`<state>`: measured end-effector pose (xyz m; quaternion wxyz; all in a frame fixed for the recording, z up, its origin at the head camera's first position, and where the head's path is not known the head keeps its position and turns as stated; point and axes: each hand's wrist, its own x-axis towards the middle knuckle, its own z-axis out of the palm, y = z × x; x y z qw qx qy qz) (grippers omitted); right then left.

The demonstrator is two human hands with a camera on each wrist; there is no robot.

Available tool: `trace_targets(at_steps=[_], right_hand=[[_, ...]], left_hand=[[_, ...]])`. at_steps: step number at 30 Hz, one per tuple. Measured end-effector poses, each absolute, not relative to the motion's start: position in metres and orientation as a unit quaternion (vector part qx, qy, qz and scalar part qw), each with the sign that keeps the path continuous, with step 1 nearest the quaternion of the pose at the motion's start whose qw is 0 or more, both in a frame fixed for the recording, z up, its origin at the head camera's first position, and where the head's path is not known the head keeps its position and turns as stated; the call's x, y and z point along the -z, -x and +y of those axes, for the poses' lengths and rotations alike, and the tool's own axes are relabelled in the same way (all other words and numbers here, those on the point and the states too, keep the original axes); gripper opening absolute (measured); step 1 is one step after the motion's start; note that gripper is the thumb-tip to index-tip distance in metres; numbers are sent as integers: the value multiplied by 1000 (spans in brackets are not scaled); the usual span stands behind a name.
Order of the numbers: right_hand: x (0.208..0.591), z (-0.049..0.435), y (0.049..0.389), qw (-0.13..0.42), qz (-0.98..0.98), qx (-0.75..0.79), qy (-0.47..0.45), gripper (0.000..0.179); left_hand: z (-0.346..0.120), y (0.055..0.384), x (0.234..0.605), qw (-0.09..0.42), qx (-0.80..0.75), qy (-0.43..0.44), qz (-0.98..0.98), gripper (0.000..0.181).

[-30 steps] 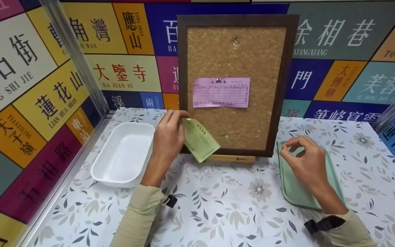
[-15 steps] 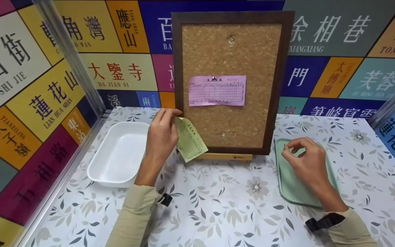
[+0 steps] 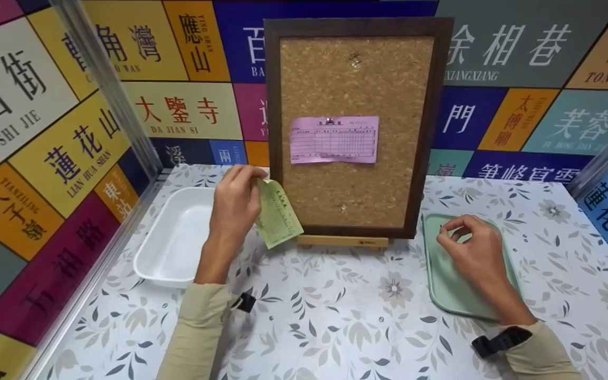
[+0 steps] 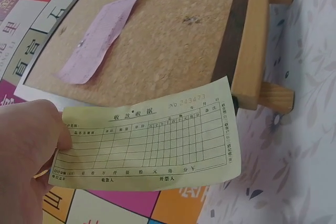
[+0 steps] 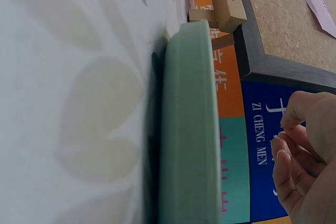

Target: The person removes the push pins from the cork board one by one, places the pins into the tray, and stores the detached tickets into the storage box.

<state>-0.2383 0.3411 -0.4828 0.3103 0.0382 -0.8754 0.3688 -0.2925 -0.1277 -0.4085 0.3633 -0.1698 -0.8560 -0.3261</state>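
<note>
Okay, left hand (image 3: 235,203) pinches a yellow-green slip (image 3: 278,214) by one short end, thumb and fingers on that edge; rest of the slip slants down off the fingertips to the hand's right. Left wrist view shows its printed face: ruled grid, red number near one corner. In the head view the slip's far end overlaps the lower left of the cork board (image 3: 388,105); can't tell if they touch. White tub (image 3: 169,248) sits just left of that hand, partly hidden by it. Right hand (image 3: 473,245) is raised over the green tray (image 3: 444,295), thumb and index curled tip to tip on a tiny item (image 3: 440,227), too small to name. Board stands between the two hands, farther out, dark frame, on a wooden stand (image 3: 343,241). Pink slip (image 3: 334,142) is on the cork, up and right of the left hand, small shiny pin (image 3: 329,120) at its top edge. Two more shiny spots on the cork, one above the pink slip, one below. Leaf-and-flower tablecloth (image 3: 335,306) under all of it. Both forearms in tan sleeves (image 3: 190,338), black strap (image 3: 499,342) at the right wrist.
</note>
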Motion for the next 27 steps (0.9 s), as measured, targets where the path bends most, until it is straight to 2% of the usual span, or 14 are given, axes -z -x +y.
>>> trace_targets(at_steps=[7, 19, 27], right_hand=[[486, 347, 239, 283, -890, -357, -11, 8], [486, 351, 238, 254, -906, -339, 13, 4], [486, 352, 237, 240, -912, -334, 15, 6]], left_hand=[[-147, 294, 404, 377, 352, 155, -842, 19], [-203, 295, 402, 364, 353, 83, -858, 16], [-237, 289, 400, 308, 338, 42, -888, 21]])
